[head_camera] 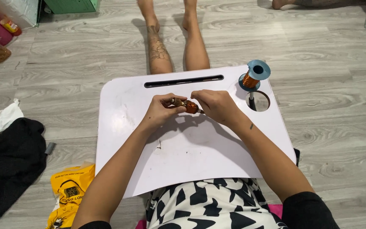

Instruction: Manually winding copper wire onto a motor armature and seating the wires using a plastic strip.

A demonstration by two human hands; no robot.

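Over the middle of a white lap table, both my hands hold a small rod-shaped part wound with copper wire. My left hand pinches its left end between thumb and fingers. My right hand closes around its right end, covering that tip. A blue spool of copper wire stands at the table's far right corner, a hand's width from my right hand.
A round cup hole sits under the spool and a long slot runs along the table's far edge. My bare legs stretch out on the grey wood floor. Black and white cloth and a yellow bag lie at left.
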